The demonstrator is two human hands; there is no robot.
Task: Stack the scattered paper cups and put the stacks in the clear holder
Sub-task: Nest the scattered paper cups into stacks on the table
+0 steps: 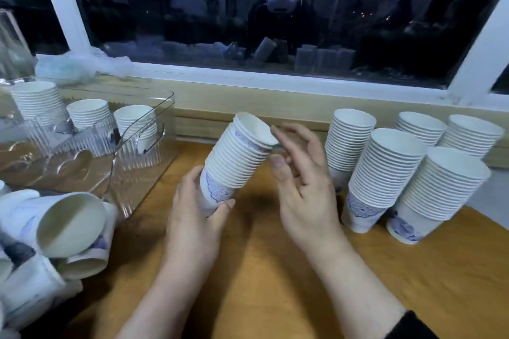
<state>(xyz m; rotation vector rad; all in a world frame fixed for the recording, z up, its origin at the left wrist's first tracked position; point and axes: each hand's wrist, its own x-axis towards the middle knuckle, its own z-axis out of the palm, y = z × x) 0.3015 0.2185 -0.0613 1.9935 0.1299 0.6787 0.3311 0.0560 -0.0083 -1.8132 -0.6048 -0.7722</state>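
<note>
Two forearms reach over a wooden table: the left hand grips a tilted cup stack by its base, presenting the rim to the right hand, whose loosely spread fingers hold nothing, while the clear holder waits at the table's left edge.

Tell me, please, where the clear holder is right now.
In the head view the clear holder sits on the wooden table at the left, below the window sill, with three cup stacks inside and loose cups just before it.
</note>
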